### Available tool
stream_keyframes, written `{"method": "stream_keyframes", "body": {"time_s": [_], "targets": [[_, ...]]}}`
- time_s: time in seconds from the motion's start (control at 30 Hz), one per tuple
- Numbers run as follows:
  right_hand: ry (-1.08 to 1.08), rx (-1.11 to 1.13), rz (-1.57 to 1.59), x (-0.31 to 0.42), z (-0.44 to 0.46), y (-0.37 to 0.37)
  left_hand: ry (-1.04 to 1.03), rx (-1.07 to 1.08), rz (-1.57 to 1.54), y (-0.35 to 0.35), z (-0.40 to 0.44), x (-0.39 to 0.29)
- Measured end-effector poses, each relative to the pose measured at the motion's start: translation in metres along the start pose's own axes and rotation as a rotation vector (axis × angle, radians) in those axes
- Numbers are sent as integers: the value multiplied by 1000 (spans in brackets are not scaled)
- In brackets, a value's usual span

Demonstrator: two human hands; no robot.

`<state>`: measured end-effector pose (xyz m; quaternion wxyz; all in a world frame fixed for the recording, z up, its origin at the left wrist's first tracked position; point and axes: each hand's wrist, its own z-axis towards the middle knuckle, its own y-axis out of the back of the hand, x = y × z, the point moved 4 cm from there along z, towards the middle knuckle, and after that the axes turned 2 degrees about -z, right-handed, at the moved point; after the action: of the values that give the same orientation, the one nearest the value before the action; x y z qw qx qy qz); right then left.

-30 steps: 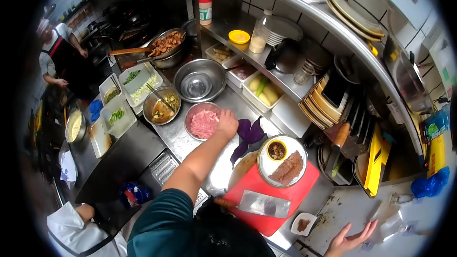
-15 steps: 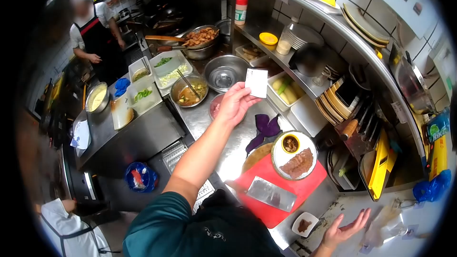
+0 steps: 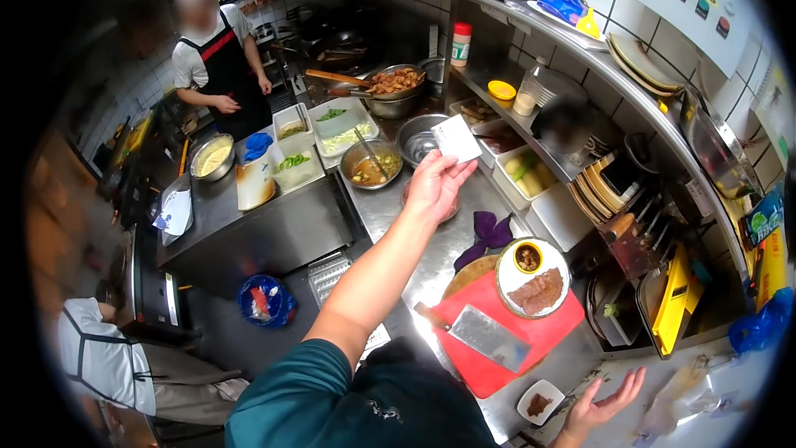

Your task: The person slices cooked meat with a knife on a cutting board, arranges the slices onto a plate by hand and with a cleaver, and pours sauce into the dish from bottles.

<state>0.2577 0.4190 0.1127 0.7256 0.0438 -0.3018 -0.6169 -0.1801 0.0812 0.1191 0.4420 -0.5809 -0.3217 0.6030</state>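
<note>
My left hand (image 3: 434,189) is stretched forward over the steel counter, with a small white card (image 3: 457,139) pinched between thumb and fingers. Faint print shows near one edge of the card, too small to read. At lower right, my right hand (image 3: 604,405) is held palm up, fingers spread and holding nothing. Nearest to it is a small white dish (image 3: 527,401) with a brown piece in it. A cleaver (image 3: 489,337) lies flat on the red cutting board (image 3: 466,375). On the board's far end is a round plate (image 3: 556,260) bearing sliced brown meat (image 3: 536,291) and a yellow-rimmed cup (image 3: 527,258).
A purple cloth (image 3: 489,235) lies beyond the board. Metal bowls, including one of soup with a ladle (image 3: 371,164), line the counter. Plates and a knife rack (image 3: 634,245) are at right. One person (image 3: 217,58) stands far left; another (image 3: 104,357) is at lower left.
My view has shifted, so the scene sits further right in the picture. The white card has tilted in my left hand. More of the person at lower left shows.
</note>
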Motion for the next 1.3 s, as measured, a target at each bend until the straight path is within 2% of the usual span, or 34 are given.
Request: {"method": "stream_keyframes", "body": {"time_s": [0.23, 0.43, 0.5, 0.6, 0.7, 0.8, 1.0, 1.1, 1.3], "targets": [[-65, 33, -99, 2, -20, 0, -19, 14, -53, -3, 22, 8], [-146, 17, -260, 20, -30, 5, 91, 94, -46, -13, 75, 41], [-197, 27, -347, 34, -33, 4, 135, 142, -52, -23, 100, 57], [-88, -135, -611, 94, -3, -10, 193, 203, -92, -46, 145, 76], [-208, -81, -623, 97, -27, -15, 210, 261, -172, -83, 193, 84], [-316, -57, -640, 133, -25, -19, 216, 279, -239, -109, 242, 94], [-305, -50, -768, 177, -43, -21, 261, 202, -398, -127, 314, 119], [-313, -35, -827, 198, -43, -22, 248, 91, -428, -128, 324, 126], [-345, -9, -881, 219, -42, -25, 281, 53, -444, -132, 321, 131]]}}
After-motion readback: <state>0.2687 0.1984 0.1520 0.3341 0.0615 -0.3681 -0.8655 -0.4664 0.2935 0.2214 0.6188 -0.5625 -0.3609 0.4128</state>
